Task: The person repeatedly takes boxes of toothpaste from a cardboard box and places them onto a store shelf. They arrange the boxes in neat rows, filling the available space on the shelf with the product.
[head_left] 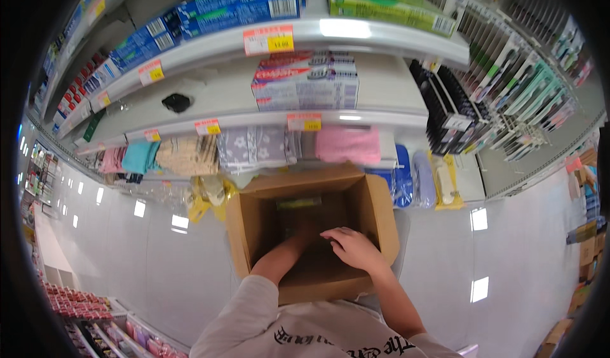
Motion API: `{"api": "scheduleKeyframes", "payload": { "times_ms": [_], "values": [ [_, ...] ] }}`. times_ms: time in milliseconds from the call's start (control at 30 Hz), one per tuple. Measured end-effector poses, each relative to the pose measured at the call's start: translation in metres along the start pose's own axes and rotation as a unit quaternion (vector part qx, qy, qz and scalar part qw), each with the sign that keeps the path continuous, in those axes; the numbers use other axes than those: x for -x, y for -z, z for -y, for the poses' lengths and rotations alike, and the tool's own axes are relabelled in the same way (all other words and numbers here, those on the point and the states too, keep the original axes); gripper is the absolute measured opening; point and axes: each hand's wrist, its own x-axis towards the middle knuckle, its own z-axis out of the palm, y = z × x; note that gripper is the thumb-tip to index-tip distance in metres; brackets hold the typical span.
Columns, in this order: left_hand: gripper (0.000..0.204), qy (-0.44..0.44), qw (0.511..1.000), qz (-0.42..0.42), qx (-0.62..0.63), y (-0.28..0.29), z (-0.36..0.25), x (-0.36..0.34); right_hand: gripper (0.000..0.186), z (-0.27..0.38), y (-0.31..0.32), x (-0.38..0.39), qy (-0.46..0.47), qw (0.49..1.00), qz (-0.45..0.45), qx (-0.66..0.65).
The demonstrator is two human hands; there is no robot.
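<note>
An open brown cardboard box [318, 292] stands in front of my body with its flaps spread outward. My left forearm goes down into it, and my left hand [306, 229] is deep inside, dim and blurred. Whether those fingers hold anything is hidden by the shadow. Over the right half of the opening is my right hand [352, 248], its thumb and fingers loosely apart and nothing seen in them. Near the box's far inner wall lies a flat strip of yellow-green packaging [298, 202]; the rest of the inside is too dark to make out.
Right behind the box rises a shelf unit with folded towels [254, 147], purple-white cartons [305, 84], a small black object [176, 102] and blue cartons [238, 5]. Toothbrush packs [518, 91] hang at the right. Bagged slippers [401, 179] sit low beside the box.
</note>
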Motion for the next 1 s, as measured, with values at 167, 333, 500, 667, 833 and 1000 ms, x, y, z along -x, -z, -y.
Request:
{"api": "scheduleKeyframes", "payload": {
  "times_ms": [167,333,500,667,833,1000],
  "values": [
    [0.044,-0.210,0.945,0.248,-0.021,0.135,-0.081,-0.044,0.032,0.025,0.033,-0.014,0.118,0.978,-0.172,-0.024],
    [0.041,-0.124,0.971,0.203,0.024,0.375,-0.137,0.004,0.043,0.067,0.093,0.008,0.151,0.947,-0.262,0.106],
    [0.040,-0.205,0.954,0.093,0.196,0.509,-0.160,0.031,0.057,0.105,0.141,-0.004,0.224,0.885,-0.280,0.295],
    [0.035,-0.231,0.880,-0.126,0.395,0.583,-0.165,0.019,0.053,0.145,0.219,-0.041,0.318,0.766,-0.363,0.425],
    [0.018,-0.205,0.778,-0.536,0.255,0.622,-0.175,-0.016,0.050,0.162,0.319,-0.099,0.280,0.792,-0.413,0.353],
    [0.041,-0.233,0.777,-0.580,-0.078,0.605,-0.195,-0.073,0.048,0.148,0.395,-0.168,0.183,0.841,-0.341,0.379]
  ]
}}
